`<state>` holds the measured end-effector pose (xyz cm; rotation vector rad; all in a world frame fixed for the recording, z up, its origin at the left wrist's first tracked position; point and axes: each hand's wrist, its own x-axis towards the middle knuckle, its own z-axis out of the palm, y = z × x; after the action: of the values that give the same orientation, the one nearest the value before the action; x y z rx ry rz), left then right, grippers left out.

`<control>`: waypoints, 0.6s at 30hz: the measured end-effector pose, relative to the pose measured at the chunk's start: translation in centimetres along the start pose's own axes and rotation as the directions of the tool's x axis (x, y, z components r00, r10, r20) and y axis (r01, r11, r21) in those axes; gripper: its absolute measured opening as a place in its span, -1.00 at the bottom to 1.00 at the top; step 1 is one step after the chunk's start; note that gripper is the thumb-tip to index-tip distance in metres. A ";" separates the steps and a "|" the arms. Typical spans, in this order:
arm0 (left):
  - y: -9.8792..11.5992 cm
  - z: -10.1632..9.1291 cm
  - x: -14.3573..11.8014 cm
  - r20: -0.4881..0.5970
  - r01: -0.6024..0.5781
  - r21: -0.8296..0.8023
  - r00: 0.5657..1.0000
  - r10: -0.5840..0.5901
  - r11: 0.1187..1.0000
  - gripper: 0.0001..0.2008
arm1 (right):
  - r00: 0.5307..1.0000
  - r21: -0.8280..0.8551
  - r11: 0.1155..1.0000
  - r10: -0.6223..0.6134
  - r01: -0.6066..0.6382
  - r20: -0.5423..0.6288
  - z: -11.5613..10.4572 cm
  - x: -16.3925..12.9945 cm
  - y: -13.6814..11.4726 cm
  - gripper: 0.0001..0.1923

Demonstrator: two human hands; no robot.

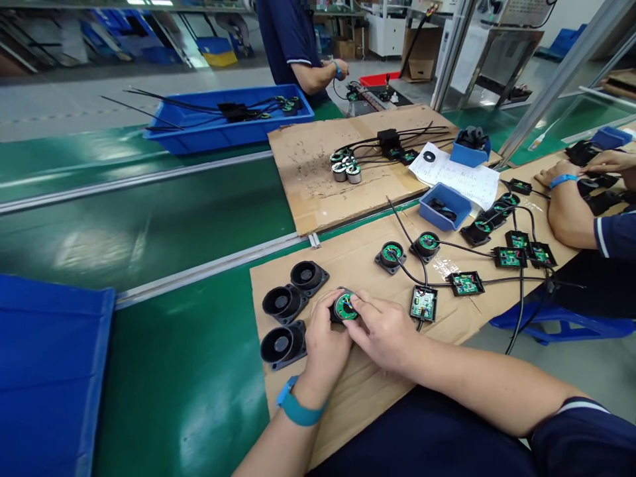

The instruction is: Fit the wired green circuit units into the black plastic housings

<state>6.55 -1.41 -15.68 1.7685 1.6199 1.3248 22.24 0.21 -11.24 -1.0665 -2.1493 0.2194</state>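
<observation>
Between my two hands sits a round black housing with a green circuit board (346, 306) facing up. My left hand (326, 338) is closed around its left side, a blue band on the wrist. My right hand (385, 328) pinches the board's right edge with thumb and fingers. Left of my hands stand three open black housings with square flanges: a near one (282, 344), a middle one (284, 303) and a far one (309, 277). To the right, a wired housing (390, 256) and an open black box with a circuit board (424, 303) lie on the cardboard (348, 255).
Blue bins (445, 207) with black parts and a paper sheet (460, 173) lie beyond. Cables and more boxed boards (511, 257) spread right. A co-worker's hands (559, 173) work at far right; another person (293, 53) stands behind. A large blue bin (54, 371) fills the left.
</observation>
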 end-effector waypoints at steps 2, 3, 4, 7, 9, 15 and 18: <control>0.1 0.1 -0.1 -0.034 -0.027 0.043 0.999 0.029 0.999 -0.64 | 0.999 -0.024 0.999 0.030 -0.030 -0.015 0.2 -0.1 -0.3 -0.68; 0.1 0.0 -0.1 -0.023 -0.038 0.047 0.999 0.039 0.998 -0.63 | 1.000 -0.024 1.000 0.019 -0.020 -0.018 0.3 -0.1 -0.3 -0.67; 0.1 0.0 -0.1 -0.001 -0.042 0.043 0.999 0.042 0.998 -0.62 | 1.000 -0.010 1.000 0.003 -0.003 -0.013 0.4 -0.1 -0.2 -0.68; 0.0 -0.2 -0.1 0.072 0.008 -0.010 0.997 -0.007 1.000 -0.58 | 0.998 0.087 0.995 -0.043 0.039 0.042 0.6 0.0 0.4 -0.76; 0.0 -0.3 -0.1 0.100 0.055 -0.037 0.994 -0.051 0.998 -0.55 | 0.996 0.141 0.990 -0.025 0.013 0.081 0.7 0.0 0.7 -0.77; 0.4 -0.2 -0.2 0.037 0.088 0.013 0.995 -0.088 0.996 -0.55 | 0.990 0.104 0.991 0.068 -0.081 0.123 0.8 -0.3 0.2 -0.68; 0.1 -0.5 -0.1 0.102 0.130 -0.048 0.987 -0.125 0.990 -0.50 | 0.967 0.175 0.980 0.046 -0.092 0.251 0.4 0.2 0.2 -0.71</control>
<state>6.18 -1.70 -15.36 1.6428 1.5999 1.1930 22.07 0.54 -11.53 -1.0511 -2.2571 0.6020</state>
